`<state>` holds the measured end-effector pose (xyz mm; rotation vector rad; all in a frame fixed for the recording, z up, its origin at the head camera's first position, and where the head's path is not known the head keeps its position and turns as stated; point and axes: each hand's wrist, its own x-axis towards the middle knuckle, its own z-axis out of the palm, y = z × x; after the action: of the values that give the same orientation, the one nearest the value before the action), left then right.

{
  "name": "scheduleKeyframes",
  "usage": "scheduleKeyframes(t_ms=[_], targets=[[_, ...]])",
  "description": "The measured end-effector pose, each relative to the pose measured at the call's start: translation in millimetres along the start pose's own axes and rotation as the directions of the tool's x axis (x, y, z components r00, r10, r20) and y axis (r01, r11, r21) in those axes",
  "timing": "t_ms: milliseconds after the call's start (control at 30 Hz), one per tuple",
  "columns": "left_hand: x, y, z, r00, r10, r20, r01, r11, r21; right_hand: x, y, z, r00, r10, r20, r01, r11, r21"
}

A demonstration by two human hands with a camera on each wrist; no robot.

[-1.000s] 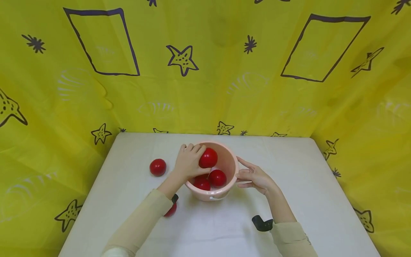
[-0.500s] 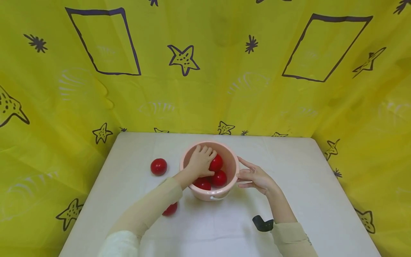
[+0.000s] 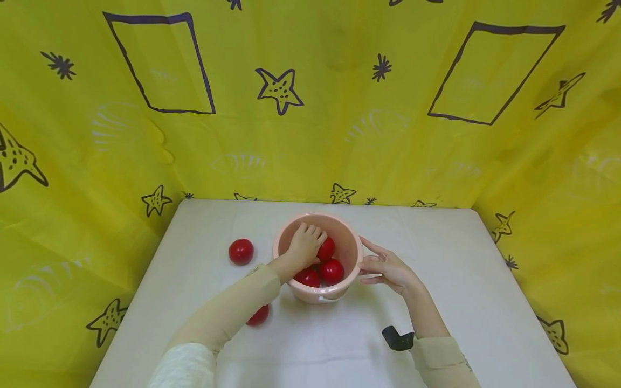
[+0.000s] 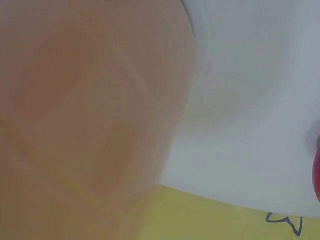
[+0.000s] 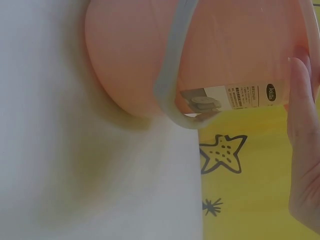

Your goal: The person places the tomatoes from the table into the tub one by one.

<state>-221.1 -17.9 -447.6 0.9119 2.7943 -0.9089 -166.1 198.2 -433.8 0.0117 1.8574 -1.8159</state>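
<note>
A pink bucket point(image 3: 317, 293) with a pale handle point(image 5: 172, 55) stands upright in the middle of the white table. My left hand point(image 3: 303, 247) reaches down inside it, its fingers curled over a round, glossy red ball point(image 3: 326, 249). Lower in the bucket lie two more red balls point(image 3: 332, 271). My right hand point(image 3: 390, 269) rests its fairly straight fingers against the bucket's right side, right at the rim. In the left wrist view, the bucket's out-of-focus pink wall point(image 4: 85, 100) fills the left part.
One red ball point(image 3: 241, 251) lies on the table point(image 3: 485, 302) left of the bucket. Another red ball point(image 3: 259, 315) nearer me is partly covered by my left sleeve. A yellow patterned curtain point(image 3: 310, 151) stands behind the table and along both sides.
My left hand has gone from the bucket's left rim down into it, carrying the red ball lower and slightly right. The right hand stays at the rim.
</note>
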Motion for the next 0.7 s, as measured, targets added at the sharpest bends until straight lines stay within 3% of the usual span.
scheduleKeyframes(t_ms=[167, 300, 367, 533, 700], targets=[[-0.4, -1.4, -0.4, 0.999, -0.003, -0.046, -0.002, 0.995, -0.105, -1.2, -0.6, 0.6, 1.0, 0.001, -0.007, -0.001, 1.0, -0.003], [-4.0, -4.9, -2.1, 0.988, -0.04, -0.151, -0.008, 0.951, -0.309, -1.3, -0.3, 0.7, 1.0, -0.001, -0.009, 0.001, 1.0, -0.004], [-8.0, -7.2, -3.6, 0.971, -0.078, -0.225, -0.016, 0.922, -0.388, -1.2, -0.2, 0.5, 1.0, -0.003, -0.007, 0.003, 1.0, -0.003], [-26.5, -10.1, -4.8, 0.907, -0.194, -0.373, -0.024, 0.862, -0.506, -0.8, 0.1, 0.0, 1.0, -0.003, -0.004, 0.003, 1.0, 0.0], [-57.7, -9.8, -0.4, 0.864, -0.307, -0.399, 0.021, 0.813, -0.581, -0.2, 1.2, 0.0, 1.0, -0.001, -0.009, 0.001, 1.0, -0.002]])
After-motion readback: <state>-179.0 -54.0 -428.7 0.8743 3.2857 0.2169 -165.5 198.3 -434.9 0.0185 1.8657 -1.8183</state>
